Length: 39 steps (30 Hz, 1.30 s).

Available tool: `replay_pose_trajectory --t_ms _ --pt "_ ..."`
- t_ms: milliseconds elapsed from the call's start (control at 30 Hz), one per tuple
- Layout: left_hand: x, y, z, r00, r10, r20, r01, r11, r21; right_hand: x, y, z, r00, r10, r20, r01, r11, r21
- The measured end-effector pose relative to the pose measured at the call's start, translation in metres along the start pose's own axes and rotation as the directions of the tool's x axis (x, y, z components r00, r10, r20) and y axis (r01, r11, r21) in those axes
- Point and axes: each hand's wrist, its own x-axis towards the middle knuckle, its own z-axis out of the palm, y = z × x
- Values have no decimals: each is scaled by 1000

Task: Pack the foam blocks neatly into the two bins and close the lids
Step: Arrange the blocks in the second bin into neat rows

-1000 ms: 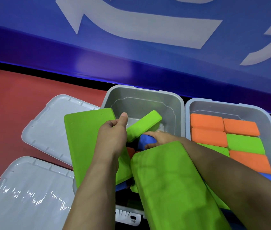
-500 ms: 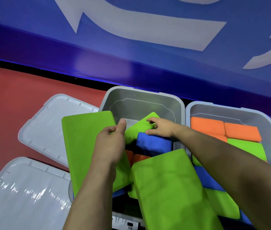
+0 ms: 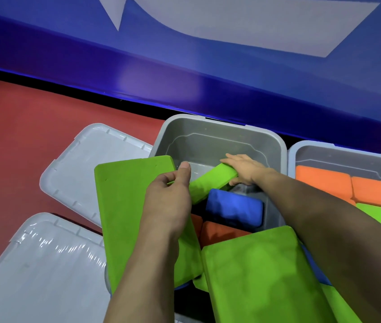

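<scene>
Our small green block (image 3: 210,184), at the frame's centre over the left bin (image 3: 219,134), has swung flatter since a second ago; our right hand (image 3: 243,170) now grips its far end, our left hand (image 3: 167,201) pinching the near end. It should seat beside the blue block (image 3: 233,209).

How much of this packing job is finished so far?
The right bin already holds neat orange and green blocks. Both hands, left hand and right hand, hold a small green block over the left bin, still jumbled. Both lids lie off.
</scene>
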Motion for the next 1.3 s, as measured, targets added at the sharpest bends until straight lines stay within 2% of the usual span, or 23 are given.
replay_pose_trajectory --t_ms 167,333,467,600,733,900,1033,1100,1167,1300 --pt "7 -1 6 1000 -14 -4 13 1000 -16 22 9 18 999 17 38 -18 999 32" --pt "9 1 12 1000 -29 -4 28 999 -31 15 8 12 998 63 -19 -62 997 37" --pt "10 0 13 1000 -22 2 22 1000 -21 6 11 5 999 22 -50 -19 998 60" --pt "7 2 12 1000 -18 3 18 1000 -13 -1 9 -17 988 -4 -153 25 991 135" --pt "2 5 9 1000 -19 -8 18 999 -34 -5 -10 -45 953 57 -298 80 899 431" --pt "-3 5 7 1000 -16 -8 16 999 -30 -6 -48 -64 913 82 -399 81 924 374" --pt "-8 3 7 1000 -17 0 17 999 -31 -6 -69 -48 944 65 -324 46 945 325" --pt "-9 3 6 1000 -18 10 19 999 -40 -2 -72 -43 961 11 -276 61 966 252" --pt "-10 2 3 1000 -16 15 16 999 -41 1 -73 -41 984 -18 -179 44 989 139" --pt "-15 4 -1 1000 -22 10 23 999 -49 3 -68 -47 1000 -24 10 23 998 57"
